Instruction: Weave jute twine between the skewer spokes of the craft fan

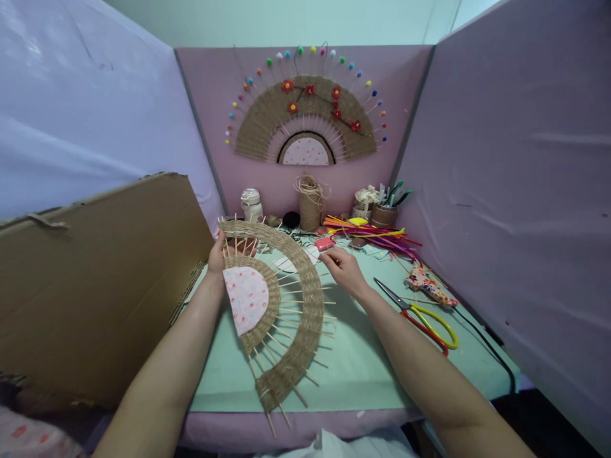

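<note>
A half-round woven fan (312, 305) of brown twine on thin wooden sticks is held up, tilted, over the table. Its inner half-circle carries white cloth (247, 299) with pink-red spots. My left hand (217, 256) grips the fan at its upper left end, with some fingers behind the sticks. At the fan's outer edge, my right hand (344, 270) is closed in a pinch near the stick tips. Whatever lies between those fingertips is too small to make out. A white oval piece (286, 263) shows behind the fan.
Scissors (405, 308) and a patterned glue gun (427, 286) with a black cord lie right. Colourful pipe cleaners (382, 235), a twine spool (311, 205), a white bottle (251, 205) and a pen holder (384, 214) stand behind. Cardboard (105, 286) leans left; a finished fan (258, 130) hangs on the back panel.
</note>
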A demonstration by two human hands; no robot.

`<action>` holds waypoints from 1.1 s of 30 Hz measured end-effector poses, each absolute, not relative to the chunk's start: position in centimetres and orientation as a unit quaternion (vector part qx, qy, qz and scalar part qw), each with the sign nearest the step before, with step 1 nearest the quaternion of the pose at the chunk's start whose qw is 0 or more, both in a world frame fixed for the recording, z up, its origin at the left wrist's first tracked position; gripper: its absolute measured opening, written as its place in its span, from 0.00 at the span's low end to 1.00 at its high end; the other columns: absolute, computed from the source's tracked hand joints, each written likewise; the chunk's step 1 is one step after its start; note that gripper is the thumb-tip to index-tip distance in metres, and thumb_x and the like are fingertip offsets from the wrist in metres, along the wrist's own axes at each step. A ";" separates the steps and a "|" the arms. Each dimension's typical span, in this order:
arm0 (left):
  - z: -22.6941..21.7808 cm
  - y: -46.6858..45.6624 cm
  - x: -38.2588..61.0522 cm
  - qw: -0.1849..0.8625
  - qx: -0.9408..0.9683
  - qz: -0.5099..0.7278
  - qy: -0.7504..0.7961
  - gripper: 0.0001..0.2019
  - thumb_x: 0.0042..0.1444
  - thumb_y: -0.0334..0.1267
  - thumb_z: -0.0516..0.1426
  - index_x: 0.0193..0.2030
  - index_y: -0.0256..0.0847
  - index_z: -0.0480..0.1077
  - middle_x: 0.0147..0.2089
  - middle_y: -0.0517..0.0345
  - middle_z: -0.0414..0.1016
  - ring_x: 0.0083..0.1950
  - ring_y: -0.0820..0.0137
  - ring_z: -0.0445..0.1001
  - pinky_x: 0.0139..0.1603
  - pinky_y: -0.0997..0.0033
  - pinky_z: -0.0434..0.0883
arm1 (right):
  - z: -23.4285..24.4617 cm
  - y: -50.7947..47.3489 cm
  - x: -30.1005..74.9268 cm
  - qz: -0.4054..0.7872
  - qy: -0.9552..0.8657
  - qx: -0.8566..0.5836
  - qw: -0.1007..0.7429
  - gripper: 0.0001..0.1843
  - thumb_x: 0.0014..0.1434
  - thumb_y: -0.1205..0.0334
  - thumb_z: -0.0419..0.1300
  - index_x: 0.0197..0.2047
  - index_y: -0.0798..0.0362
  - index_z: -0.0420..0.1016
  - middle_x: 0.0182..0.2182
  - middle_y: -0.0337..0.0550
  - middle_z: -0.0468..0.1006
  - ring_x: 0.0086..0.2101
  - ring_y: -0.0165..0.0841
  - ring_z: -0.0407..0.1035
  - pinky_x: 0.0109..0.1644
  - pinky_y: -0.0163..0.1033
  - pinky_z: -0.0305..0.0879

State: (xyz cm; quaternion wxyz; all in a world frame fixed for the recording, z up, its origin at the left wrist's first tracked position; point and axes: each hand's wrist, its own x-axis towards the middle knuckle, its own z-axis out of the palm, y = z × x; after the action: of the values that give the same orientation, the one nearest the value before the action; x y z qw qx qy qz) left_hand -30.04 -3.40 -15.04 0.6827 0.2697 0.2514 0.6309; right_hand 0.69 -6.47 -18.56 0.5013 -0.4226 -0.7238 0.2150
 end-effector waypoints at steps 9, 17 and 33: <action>-14.7 -3.6 -30.1 0.664 0.237 0.660 0.258 0.25 0.62 0.55 0.46 0.47 0.35 0.72 0.37 0.45 0.78 0.37 0.60 0.79 0.33 0.60 0.77 | -18.4 -6.4 0.7 0.291 -0.666 -0.425 0.539 0.22 0.58 0.42 0.55 0.30 0.52 0.78 0.29 0.45 0.75 0.33 0.36 0.65 0.38 0.40 0.59; -14.7 -3.7 -29.7 0.668 0.220 0.663 0.256 0.26 0.62 0.56 0.45 0.44 0.35 0.73 0.35 0.46 0.79 0.35 0.61 0.79 0.35 0.62 0.77 | -19.0 -5.4 1.0 0.516 -0.549 -0.391 0.529 0.31 0.52 0.33 0.55 0.29 0.55 0.79 0.18 0.38 0.63 0.21 0.26 0.53 0.24 0.35 0.46; -14.7 -3.3 -30.2 0.621 0.231 0.707 0.248 0.23 0.60 0.55 0.49 0.42 0.37 0.73 0.35 0.47 0.78 0.37 0.59 0.79 0.36 0.59 0.77 | -19.4 -5.2 1.0 0.338 -0.621 -0.485 0.515 0.28 0.56 0.36 0.53 0.27 0.54 0.77 0.22 0.43 0.72 0.27 0.33 0.64 0.32 0.38 0.56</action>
State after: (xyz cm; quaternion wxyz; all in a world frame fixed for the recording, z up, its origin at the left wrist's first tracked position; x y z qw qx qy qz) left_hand -30.19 -3.30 -14.73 0.6210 0.2312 0.2480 0.7067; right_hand 0.97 -5.22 -19.38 0.5147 -0.4852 -0.6209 0.3380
